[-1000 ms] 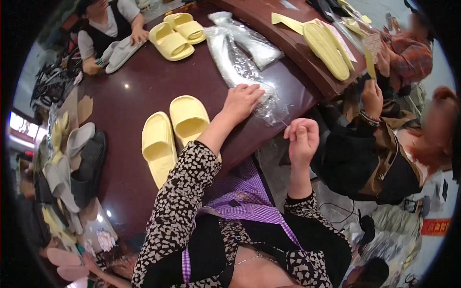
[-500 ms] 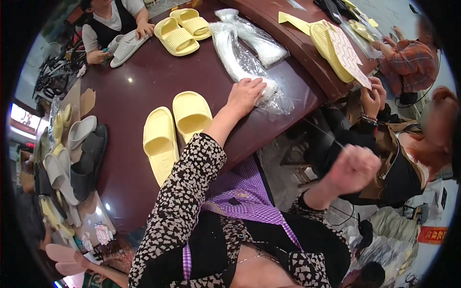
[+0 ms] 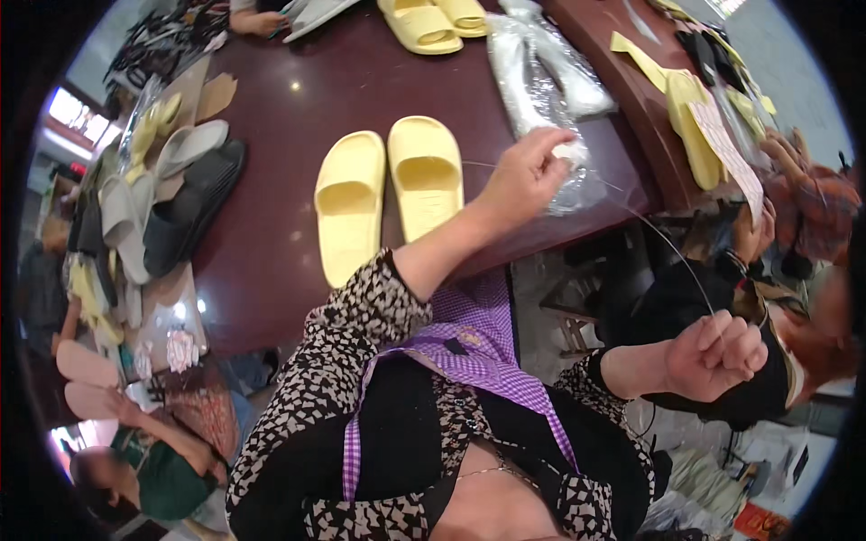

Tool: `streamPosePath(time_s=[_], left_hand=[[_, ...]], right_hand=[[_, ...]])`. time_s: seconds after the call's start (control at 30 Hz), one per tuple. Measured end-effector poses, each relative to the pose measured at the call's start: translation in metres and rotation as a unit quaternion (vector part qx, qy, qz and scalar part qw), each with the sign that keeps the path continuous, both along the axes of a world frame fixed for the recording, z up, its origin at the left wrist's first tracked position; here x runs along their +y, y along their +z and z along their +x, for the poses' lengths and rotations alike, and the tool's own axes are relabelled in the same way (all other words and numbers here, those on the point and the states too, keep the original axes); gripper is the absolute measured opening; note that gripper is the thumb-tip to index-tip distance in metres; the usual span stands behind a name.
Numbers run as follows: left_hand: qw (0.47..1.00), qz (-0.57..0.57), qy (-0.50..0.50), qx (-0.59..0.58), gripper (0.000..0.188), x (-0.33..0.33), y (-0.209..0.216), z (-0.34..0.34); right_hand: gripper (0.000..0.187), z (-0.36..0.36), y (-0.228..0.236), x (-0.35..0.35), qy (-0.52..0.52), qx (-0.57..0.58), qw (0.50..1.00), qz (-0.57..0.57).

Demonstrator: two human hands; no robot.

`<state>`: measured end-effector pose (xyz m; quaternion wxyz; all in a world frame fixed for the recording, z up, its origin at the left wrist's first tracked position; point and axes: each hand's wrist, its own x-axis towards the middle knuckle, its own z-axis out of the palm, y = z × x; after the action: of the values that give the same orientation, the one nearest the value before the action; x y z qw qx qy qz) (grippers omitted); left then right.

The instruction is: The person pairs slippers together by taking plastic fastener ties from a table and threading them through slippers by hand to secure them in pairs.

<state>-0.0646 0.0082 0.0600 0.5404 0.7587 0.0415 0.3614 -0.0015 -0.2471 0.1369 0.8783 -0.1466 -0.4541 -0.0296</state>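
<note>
"Maroon tabletop [image 3: 262, 225]; and the hands?"
"Right hand [image 3: 717, 359], near four o'clock, pinches a thin strand [image 3: 673, 245] crossing three; left hand [image 3: 530, 180], half past one, fingers curled together, grip unclear."
"Beyond?"
"Bagged white bundles [image 3: 511, 86], one; yellow slippers [image 3: 350, 221], eleven."

Hands and wares set around the front slipper pair [image 3: 348, 169] on the table [image 3: 280, 225]
Left of that pair lies the slipper heap [image 3: 171, 225]; behind it, a second pair [image 3: 417, 25]; behind and right, wrapped bundles [image 3: 514, 81]; farther right, a ledge [image 3: 622, 117]. Right of it is the left hand [image 3: 523, 180], perhaps touching the bundles; farther right and nearer, the right hand [image 3: 717, 356], a strand [image 3: 672, 242] between the hands.
</note>
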Motion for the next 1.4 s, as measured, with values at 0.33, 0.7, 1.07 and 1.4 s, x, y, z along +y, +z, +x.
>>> streamPosePath(time_s=[0.33,0.7,1.07,1.4], left_hand=[[0.845,-0.487,-0.205,-0.086,0.025,0.003,0.025,-0.119],[0.762,-0.639,-0.075,-0.078,0.023,0.008,-0.02,-0.205],[0.736,-0.672,-0.054,0.062,0.024,-0.02,-0.046,-0.226],[0.72,-0.688,-0.02,0.091,0.026,-0.046,-0.05,-0.256]], right_hand=[[0.018,-0.032,-0.02,0.109,0.201,-0.036,0.96,-0.193],[0.011,-0.023,-0.055,0.133,0.249,0.002,0.9,-0.358],[0.008,-0.045,-0.114,0.186,0.119,0.114,0.838,-0.519],[0.011,-0.048,-0.132,0.22,-0.103,-0.146,0.765,-0.619]])
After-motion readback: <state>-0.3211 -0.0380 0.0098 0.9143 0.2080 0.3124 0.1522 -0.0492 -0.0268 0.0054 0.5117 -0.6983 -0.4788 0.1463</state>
